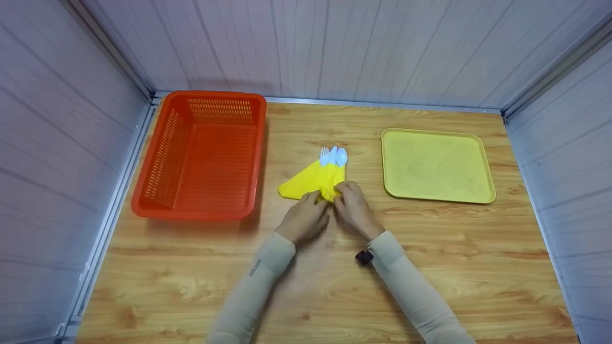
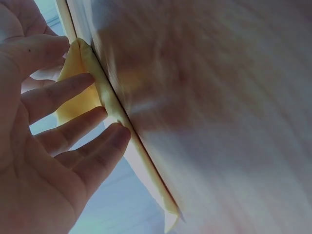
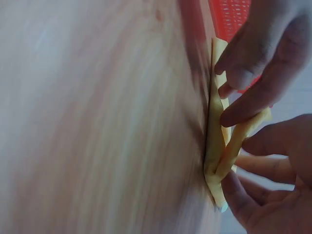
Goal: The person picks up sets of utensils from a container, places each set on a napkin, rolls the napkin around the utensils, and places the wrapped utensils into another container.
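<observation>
One yellow napkin (image 1: pixel 307 180), near end between left grip (image 1: pixel 305 216) and right grip (image 1: pixel 356 208), both pinching it

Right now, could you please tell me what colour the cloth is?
The cloth is bright yellow, clearest in the head view.

It appeared to be a small, booth-like workstation, though whether in a lab or workshop could not be told: pale, streaked panels (image 1: pixel 296 48) walled a wood-grain table (image 1: pixel 334 306) on three sides, with metal strips (image 1: pixel 382 105) along their bases.
</observation>
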### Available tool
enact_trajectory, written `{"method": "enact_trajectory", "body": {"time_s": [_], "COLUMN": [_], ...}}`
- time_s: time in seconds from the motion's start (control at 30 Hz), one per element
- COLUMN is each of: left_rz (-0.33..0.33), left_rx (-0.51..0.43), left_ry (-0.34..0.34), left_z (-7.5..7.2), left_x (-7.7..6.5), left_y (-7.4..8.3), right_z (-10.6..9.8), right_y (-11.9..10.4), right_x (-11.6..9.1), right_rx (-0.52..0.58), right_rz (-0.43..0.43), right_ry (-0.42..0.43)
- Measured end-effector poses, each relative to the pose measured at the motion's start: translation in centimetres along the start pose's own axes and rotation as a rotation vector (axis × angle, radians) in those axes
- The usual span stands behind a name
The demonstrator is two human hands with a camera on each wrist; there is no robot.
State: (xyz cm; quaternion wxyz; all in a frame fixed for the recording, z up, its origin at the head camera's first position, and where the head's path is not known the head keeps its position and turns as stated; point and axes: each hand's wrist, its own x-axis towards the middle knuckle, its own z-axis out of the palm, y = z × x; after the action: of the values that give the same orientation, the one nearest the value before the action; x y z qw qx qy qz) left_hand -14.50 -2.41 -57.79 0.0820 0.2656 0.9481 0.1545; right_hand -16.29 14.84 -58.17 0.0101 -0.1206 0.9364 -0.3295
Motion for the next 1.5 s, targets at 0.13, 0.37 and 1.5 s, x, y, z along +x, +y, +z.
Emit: {"method": "enact_trajectory", "body": {"time_s": [0.13, 0.37, 1.5], "left_rz": [-0.021, -0.044, -0.389], "left_rx": [-0.051, -0.096, -0.026], "left_ry": [-0.014, -0.003, 0.16], "left_z": [-0.2, -0.2, -1.4], "left_x": [-0.3, -0.6, 0.1], "left_y": [-0.3, -0.9, -4.0], "right_z": [0.3, 0.7, 1.1], "right_y": [-0.5, -1.0, -1.2], "right_x": [0.1, 0.4, 2.0], "right_rx": [-0.055, -0.136, -0.389], "right_rz": [0.025, 0.012, -0.248], "right_ry": [0.0, 0.021, -0.083]}}
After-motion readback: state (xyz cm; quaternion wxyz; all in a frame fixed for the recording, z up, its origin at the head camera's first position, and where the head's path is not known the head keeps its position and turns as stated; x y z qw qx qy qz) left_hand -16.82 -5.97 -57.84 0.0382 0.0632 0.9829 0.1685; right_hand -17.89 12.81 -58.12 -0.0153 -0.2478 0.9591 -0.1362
